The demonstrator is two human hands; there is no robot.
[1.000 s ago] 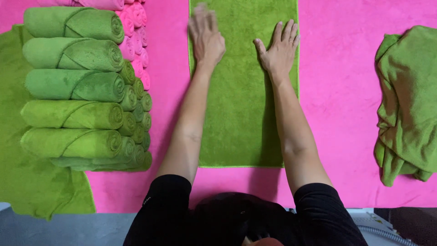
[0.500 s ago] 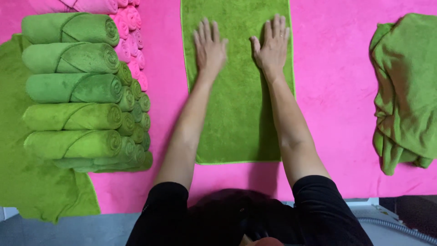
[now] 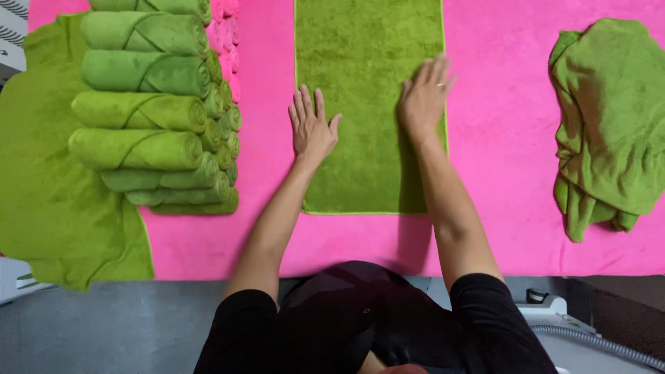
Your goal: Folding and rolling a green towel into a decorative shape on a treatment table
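1. Head view looks straight down on a pink cloth (image 3: 499, 228) that covers the work surface from side to side
2. At the far left a flat green towel (image 3: 48, 201) lies under a stack of rolled green towels (image 3: 138, 114), the rolls lying crosswise with their spiral ends toward the middle; a row of rolled pink towels (image 3: 225, 41) shows just behind the upper ones
3. A crumpled green towel heap (image 3: 609, 118) sits at the right edge, well apart from the hands
4. In the middle lies the folded green towel (image 3: 367, 48), a long flat strip whose long axis runs away from the person; its near short edge faces the person and its far end runs out of the top of the picture
5. The right hand (image 3: 422, 104) lies flat and open on the strip's right edge, fingers together and pointing away, gripping nothing
6. The left hand (image 3: 312, 128) lies flat and open over the strip's left edge, fingers spread, partly on the pink cloth, gripping nothing
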